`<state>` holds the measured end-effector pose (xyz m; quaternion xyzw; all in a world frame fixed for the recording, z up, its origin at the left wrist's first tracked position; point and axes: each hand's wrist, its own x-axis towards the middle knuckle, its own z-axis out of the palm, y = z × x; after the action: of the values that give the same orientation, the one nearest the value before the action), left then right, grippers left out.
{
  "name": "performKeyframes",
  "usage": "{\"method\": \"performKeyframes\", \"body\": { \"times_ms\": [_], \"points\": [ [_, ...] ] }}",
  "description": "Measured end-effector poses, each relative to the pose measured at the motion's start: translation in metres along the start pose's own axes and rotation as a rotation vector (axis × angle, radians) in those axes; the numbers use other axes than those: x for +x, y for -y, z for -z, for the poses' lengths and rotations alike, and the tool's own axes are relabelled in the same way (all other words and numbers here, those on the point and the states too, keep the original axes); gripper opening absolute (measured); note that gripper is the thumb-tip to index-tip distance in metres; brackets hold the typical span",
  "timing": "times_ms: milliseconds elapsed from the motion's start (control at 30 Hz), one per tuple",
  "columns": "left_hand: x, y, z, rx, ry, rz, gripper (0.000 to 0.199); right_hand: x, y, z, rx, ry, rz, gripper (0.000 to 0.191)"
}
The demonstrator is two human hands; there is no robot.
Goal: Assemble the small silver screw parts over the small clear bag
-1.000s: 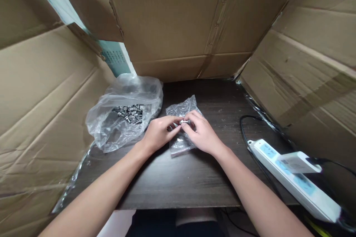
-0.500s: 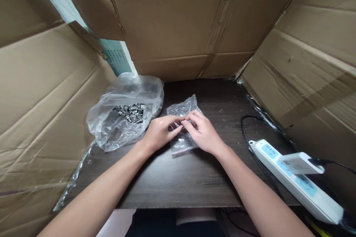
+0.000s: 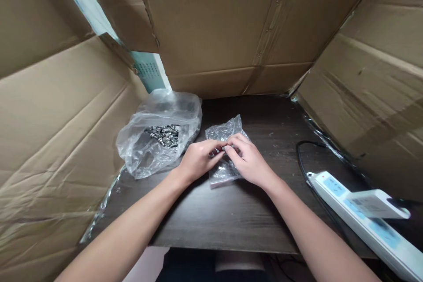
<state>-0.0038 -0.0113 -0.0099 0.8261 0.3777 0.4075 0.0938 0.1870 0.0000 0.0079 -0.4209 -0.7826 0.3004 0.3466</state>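
Observation:
Fingertip to fingertip, my left hand (image 3: 202,158) and my right hand (image 3: 246,158) meet over a small clear plastic bag (image 3: 224,179) on the dark table. Both are closed in a pinch around a tiny metal piece (image 3: 224,147), mostly covered by the fingers; it looks like a screw, but its exact kind is hard to make out. To the left of my left hand lies a larger clear plastic bag (image 3: 142,158), its mouth spread toward me. Inside it is a heap of metal screws (image 3: 167,134).
Cardboard walls (image 3: 218,22) enclose the dark wooden table (image 3: 205,220) at the back and both sides. On the right rests a white power strip (image 3: 353,211) with a white plug-in adapter (image 3: 376,202). A black cable (image 3: 300,158) loops beside it.
The whole view has shifted slightly, so everything appears a little farther right. My hands keep their pinch over the small bag, with only slight finger movement.

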Motion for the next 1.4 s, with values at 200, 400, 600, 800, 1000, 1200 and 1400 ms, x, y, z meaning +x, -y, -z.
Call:
{"method": "performKeyframes", "body": {
  "times_ms": [200, 400, 600, 800, 1000, 1200, 1400],
  "points": [
    [0.002, -0.003, 0.000, 0.013, -0.001, -0.011, 0.021, 0.000, 0.002, 0.002, 0.018, -0.003, -0.001, 0.023],
    [0.012, -0.016, 0.051, 0.132, 0.094, 0.216, 0.021, 0.001, 0.006, 0.013, 0.053, -0.211, -0.030, 0.024],
    [0.003, -0.008, 0.117, 0.399, 0.053, 0.625, 0.023, 0.003, 0.001, 0.015, 0.085, -0.333, -0.075, 0.020],
    [0.001, 0.004, 0.129, 0.671, 0.182, 0.778, 0.029, 0.003, 0.000, 0.013, 0.089, -0.196, -0.091, 0.018],
    [-0.001, 0.018, 0.116, 0.745, 0.222, 0.726, 0.032, 0.002, -0.004, 0.014, -0.100, -0.063, -0.088, 0.015],
    [0.000, 0.015, 0.114, 0.757, 0.170, 0.697, 0.033, 0.002, -0.005, 0.016, -0.168, -0.045, -0.088, 0.017],
    [0.016, -0.029, 0.090, 0.518, 0.010, 0.330, 0.024, 0.003, -0.007, 0.018, -0.112, -0.051, -0.087, 0.017]
  ]
}}
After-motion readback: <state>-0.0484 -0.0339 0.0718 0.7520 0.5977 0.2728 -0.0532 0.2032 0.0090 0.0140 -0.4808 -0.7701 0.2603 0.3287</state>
